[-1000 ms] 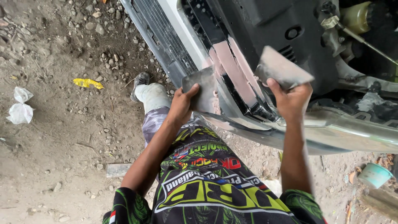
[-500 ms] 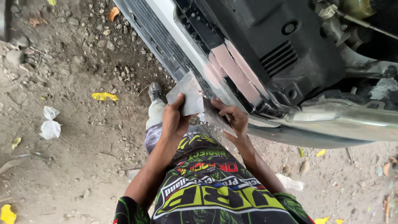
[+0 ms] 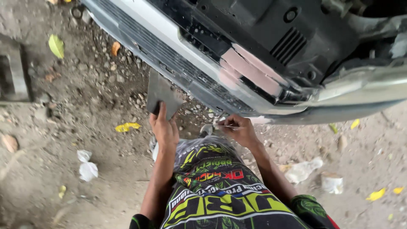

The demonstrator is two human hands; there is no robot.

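Observation:
My left hand (image 3: 164, 127) grips a flat grey board (image 3: 161, 94) by its lower edge and holds it up over the gravel. My right hand (image 3: 238, 129) pinches a thin flat blade (image 3: 224, 125), seen edge-on, just below the underside of a car bumper (image 3: 178, 63). The bumper runs diagonally across the top and carries a patch of pale pink filler (image 3: 250, 70) up and right of my right hand. My knees in colourful printed trousers (image 3: 212, 182) fill the lower middle.
Dirt and gravel ground (image 3: 85, 127) with yellow leaves (image 3: 127, 127), crumpled white paper (image 3: 87, 168) at left and pale scraps (image 3: 302, 170) at right. A concrete block (image 3: 15, 74) sits at the far left. Dark car parts fill the upper right.
Both hands have come down from the pink patch. The left hand has swung its board out to the left; the right hand has dropped below the bumper's edge, holding a thin blade.

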